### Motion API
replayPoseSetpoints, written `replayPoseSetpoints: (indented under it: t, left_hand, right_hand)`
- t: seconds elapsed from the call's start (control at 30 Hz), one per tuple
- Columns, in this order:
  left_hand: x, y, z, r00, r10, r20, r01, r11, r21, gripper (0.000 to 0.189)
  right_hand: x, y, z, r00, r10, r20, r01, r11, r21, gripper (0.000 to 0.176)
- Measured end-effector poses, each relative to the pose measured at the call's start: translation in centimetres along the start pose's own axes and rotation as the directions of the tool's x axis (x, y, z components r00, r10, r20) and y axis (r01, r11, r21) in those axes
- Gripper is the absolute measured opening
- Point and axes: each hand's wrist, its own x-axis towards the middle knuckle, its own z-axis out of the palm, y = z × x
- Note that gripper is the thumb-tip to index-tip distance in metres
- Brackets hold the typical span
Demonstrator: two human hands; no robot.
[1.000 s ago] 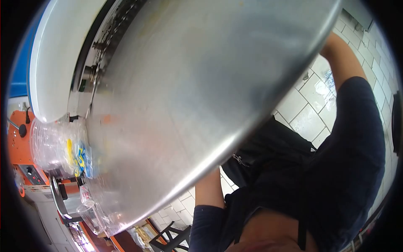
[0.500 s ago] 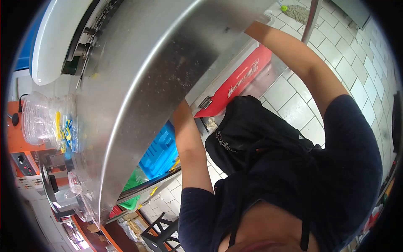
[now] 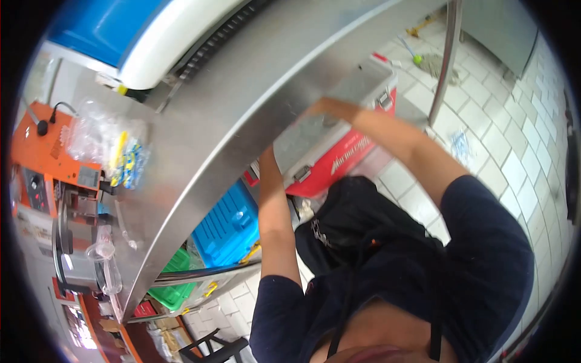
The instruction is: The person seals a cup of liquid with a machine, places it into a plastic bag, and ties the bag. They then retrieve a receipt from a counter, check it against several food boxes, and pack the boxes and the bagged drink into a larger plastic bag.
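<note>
A red and white cooler (image 3: 330,164) stands open below the steel counter, its pale grey inside partly showing. My right hand (image 3: 319,107) reaches over the cooler, bent at the wrist and blurred; its fingers are hidden behind the counter's edge. My left forearm (image 3: 275,209) goes in at the cooler's near left corner, and the left hand itself is covered by the counter. Whether either hand holds anything does not show. Beside my left arm lies a blue plastic crate (image 3: 227,227), with a green crate (image 3: 175,284) further left.
The steel counter (image 3: 200,115) overhangs the cooler. Clear plastic packaging (image 3: 91,139) and blue-yellow packets (image 3: 127,160) lie on it. A metal leg (image 3: 445,72) stands at right, with a mop head (image 3: 442,66) on the tiled floor behind. A black stool (image 3: 212,351) is at lower left.
The view has shifted, showing more of the cooler's inside and the floor. My right hand now lies lower in view, partly out from behind the counter edge.
</note>
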Motion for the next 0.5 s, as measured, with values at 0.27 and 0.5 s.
replayPoseSetpoints:
  t: [0.27,0.5]
  left_hand:
    - [-1.9,-1.1,-1.7,0.964,-0.201,0.172,0.207,0.978,-0.02,0.061]
    - [-1.8,0.4,-2.8,0.95,-0.281,0.138,0.306,0.738,-0.601,0.059]
  right_hand:
    - [1.8,1.4,4.7,0.976,-0.083,-0.201,0.11,0.985,0.132,0.077]
    - [-6.8,-1.9,-1.2,0.957,0.211,-0.201,-0.12,0.913,0.39,0.074]
